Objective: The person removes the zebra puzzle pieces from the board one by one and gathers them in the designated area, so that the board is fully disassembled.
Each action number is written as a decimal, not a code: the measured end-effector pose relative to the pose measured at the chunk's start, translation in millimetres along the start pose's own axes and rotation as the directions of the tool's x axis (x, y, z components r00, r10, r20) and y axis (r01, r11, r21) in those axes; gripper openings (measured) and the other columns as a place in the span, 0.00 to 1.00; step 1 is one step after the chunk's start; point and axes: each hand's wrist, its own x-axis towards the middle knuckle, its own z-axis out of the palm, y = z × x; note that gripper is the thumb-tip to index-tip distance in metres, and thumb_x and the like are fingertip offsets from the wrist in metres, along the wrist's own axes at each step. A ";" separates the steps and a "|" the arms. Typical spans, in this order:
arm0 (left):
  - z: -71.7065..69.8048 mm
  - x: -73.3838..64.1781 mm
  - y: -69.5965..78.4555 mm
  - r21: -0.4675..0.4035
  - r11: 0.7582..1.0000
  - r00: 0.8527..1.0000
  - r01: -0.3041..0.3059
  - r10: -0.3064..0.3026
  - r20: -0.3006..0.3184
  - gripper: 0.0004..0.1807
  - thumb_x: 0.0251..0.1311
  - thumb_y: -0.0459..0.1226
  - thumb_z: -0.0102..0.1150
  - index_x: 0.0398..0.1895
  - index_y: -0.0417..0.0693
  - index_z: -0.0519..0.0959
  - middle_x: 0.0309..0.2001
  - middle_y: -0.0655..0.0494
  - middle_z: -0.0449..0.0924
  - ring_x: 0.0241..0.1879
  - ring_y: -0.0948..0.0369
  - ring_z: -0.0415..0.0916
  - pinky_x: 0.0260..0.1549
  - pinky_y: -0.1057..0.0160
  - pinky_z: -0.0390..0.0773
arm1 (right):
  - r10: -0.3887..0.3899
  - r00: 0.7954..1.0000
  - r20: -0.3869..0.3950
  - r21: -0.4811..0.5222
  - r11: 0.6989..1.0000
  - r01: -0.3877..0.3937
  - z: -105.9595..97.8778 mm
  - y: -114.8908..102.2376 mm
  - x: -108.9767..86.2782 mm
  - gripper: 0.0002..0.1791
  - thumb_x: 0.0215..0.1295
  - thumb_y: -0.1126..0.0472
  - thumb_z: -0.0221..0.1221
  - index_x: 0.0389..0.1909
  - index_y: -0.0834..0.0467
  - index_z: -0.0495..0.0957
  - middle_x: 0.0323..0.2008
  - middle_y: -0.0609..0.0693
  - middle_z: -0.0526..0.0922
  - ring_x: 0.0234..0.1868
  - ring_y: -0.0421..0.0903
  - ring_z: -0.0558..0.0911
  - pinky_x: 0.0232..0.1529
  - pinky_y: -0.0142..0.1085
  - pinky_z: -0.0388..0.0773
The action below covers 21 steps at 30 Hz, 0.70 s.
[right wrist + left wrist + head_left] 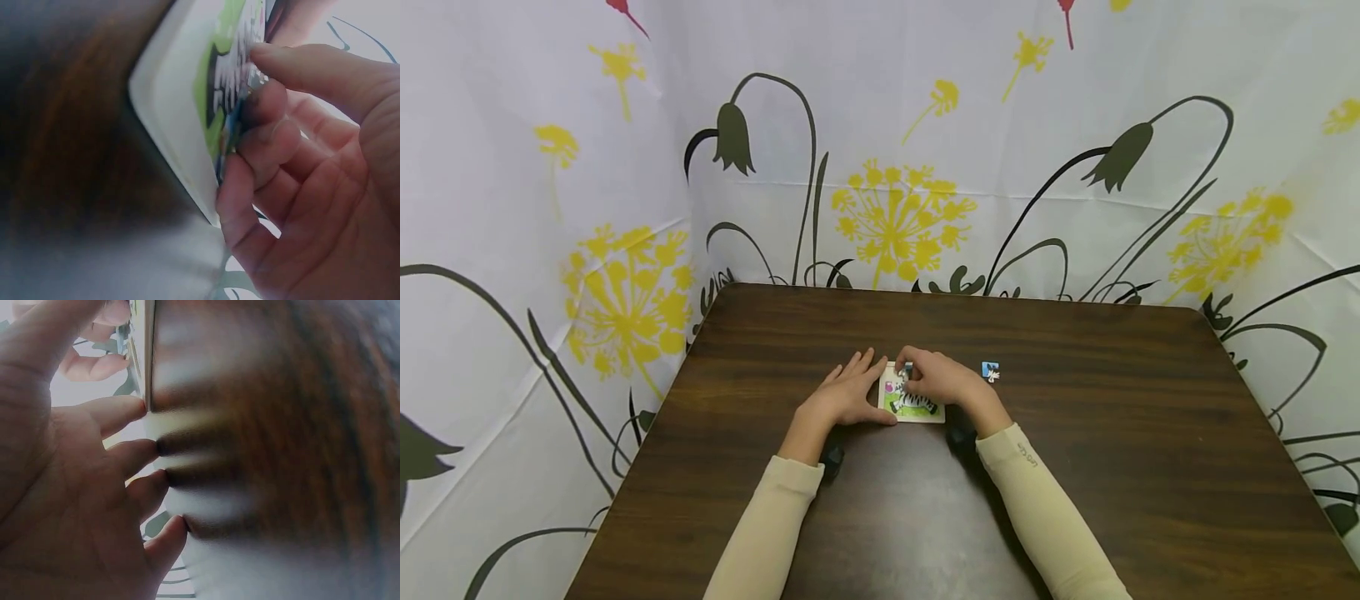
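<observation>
A small picture puzzle in a pale frame (933, 418), showing a zebra on green, lies on the table. My left hand (846, 396) rests at its left side with fingers spread; the thumb touches the lower edge and the index fingertip meets the frame's side (149, 356). Above the picture, my right hand (942, 377) has its fingers curled over the upper part, pinching a small puzzle piece, mostly hidden, with blue (235, 119) showing beside the fingers. The right thumb lies against the zebra print (226, 81). A loose blue puzzle piece (990, 371) with black and white markings lies to the right.
The dark wood-grain table (1112, 467) extends to both sides. A white curtain (865, 100) printed with yellow and grey-green flowers hangs behind it. Dark devices (959, 435) sit under both wrists.
</observation>
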 end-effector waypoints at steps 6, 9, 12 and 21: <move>-8.0 -11.4 10.0 0.005 1.000 1.000 -0.011 0.011 0.002 0.64 0.60 0.65 0.73 0.90 0.54 0.47 0.90 0.47 0.34 0.89 0.46 0.31 0.85 0.37 0.37 | 0.023 0.999 -0.038 -0.020 1.000 -0.023 3.7 0.1 2.7 0.11 0.78 0.56 0.65 0.55 0.50 0.77 0.32 0.48 0.82 0.27 0.44 0.79 0.30 0.37 0.74; -10.4 -14.9 14.0 0.024 1.000 1.000 -0.005 0.005 0.007 0.63 0.62 0.63 0.73 0.90 0.54 0.47 0.90 0.47 0.34 0.89 0.47 0.31 0.86 0.38 0.37 | 0.038 0.998 -0.053 -0.036 0.999 -0.040 4.3 -0.3 2.0 0.10 0.78 0.54 0.64 0.55 0.48 0.76 0.32 0.48 0.81 0.26 0.45 0.78 0.29 0.37 0.72; -10.6 -15.9 15.2 0.036 0.999 1.000 -0.001 0.001 0.002 0.62 0.63 0.62 0.73 0.90 0.54 0.47 0.90 0.48 0.34 0.90 0.48 0.31 0.86 0.38 0.38 | 0.040 0.997 -0.059 -0.039 0.998 -0.042 4.1 -0.7 1.6 0.10 0.79 0.54 0.64 0.55 0.47 0.76 0.31 0.48 0.81 0.26 0.45 0.78 0.28 0.37 0.71; -10.0 -15.0 14.9 0.043 0.999 1.000 -0.003 0.002 0.004 0.61 0.64 0.62 0.72 0.90 0.55 0.47 0.90 0.48 0.34 0.89 0.48 0.30 0.86 0.39 0.37 | 0.013 0.998 -0.067 0.025 1.000 -0.011 5.0 5.8 2.7 0.14 0.79 0.56 0.63 0.58 0.53 0.72 0.29 0.50 0.80 0.24 0.45 0.76 0.29 0.37 0.71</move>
